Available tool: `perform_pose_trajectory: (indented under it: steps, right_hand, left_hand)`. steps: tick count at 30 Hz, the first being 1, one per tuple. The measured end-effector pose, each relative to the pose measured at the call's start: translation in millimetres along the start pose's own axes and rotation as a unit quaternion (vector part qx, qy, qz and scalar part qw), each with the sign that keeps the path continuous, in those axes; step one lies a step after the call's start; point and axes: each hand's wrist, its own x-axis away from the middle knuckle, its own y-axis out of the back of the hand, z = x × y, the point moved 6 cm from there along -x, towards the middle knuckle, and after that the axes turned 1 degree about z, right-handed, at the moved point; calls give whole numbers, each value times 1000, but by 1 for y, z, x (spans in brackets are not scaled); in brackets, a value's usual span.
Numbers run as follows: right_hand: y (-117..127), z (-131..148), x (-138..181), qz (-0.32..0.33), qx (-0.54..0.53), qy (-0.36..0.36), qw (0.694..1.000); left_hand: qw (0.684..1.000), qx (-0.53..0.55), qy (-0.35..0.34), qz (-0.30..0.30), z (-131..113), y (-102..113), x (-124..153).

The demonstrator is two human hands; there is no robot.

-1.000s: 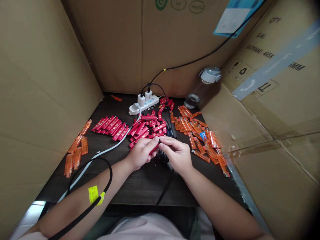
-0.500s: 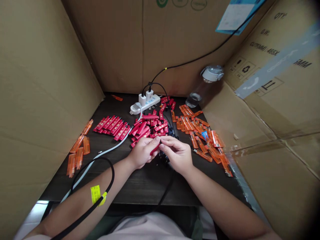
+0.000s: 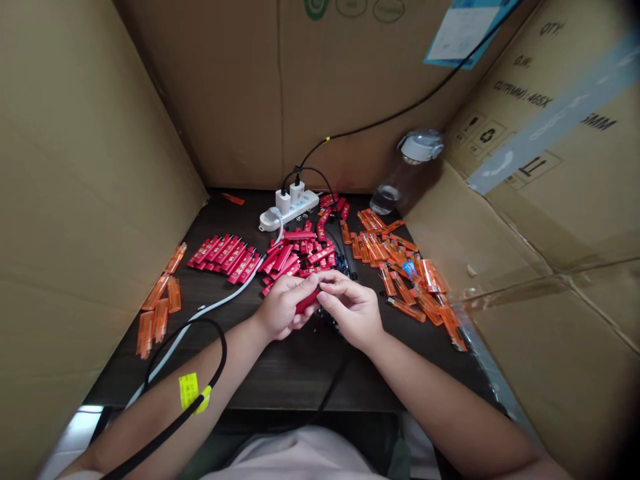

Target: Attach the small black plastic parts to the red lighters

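Observation:
A red lighter [image 3: 306, 304] lies across the fingers of my left hand [image 3: 286, 308], which is closed around it with the thumb along its top. My right hand [image 3: 353, 308] is closed in a pinch at the lighter's right end. A tiny dark bit shows between those fingertips, too small to make out. Just beyond my hands is a loose heap of red lighters [image 3: 283, 259]. To its left, more red lighters [image 3: 227, 257] lie in a slanted row with their black ends pointing away. Small black parts [image 3: 327, 320] are partly hidden behind my right hand.
Orange see-through lighters [image 3: 395, 257] are scattered on the right, with a smaller group [image 3: 160, 303] at left. A white power strip [image 3: 290, 212] and a water bottle [image 3: 400, 177] stand at the back. Cardboard walls [image 3: 240, 93] surround the dark table [image 3: 280, 380]. A black cable [image 3: 220, 340] loops over my left forearm.
The red lighter shows more between my hands, and the dark bit at its right end has come into sight. Both hands stay in nearly the same place; the view has shifted slightly.

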Motion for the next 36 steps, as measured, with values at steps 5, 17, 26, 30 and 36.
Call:
perform_pose_trajectory:
  steps: [5,17,26,30,36]
  right_hand:
    - [1,-7,1,18,-66,-24,997]
    - [32,-3,-11,-95,90,-15,991]
    - [33,10,-14,-62,222,61,971]
    - [37,14,-15,-69,239,83,965]
    - [41,12,-18,-80,265,76,958]
  left_hand:
    - [999,34,-1,40,-1,-6,2]
    - [607,-679,-153,-383,-87,79,14]
    - [538,-753,-16,-377,-74,111,-1]
    - [535,-747,-27,-394,-75,117,-2]
    - [533,-707,-175,-431,-83,96,7]
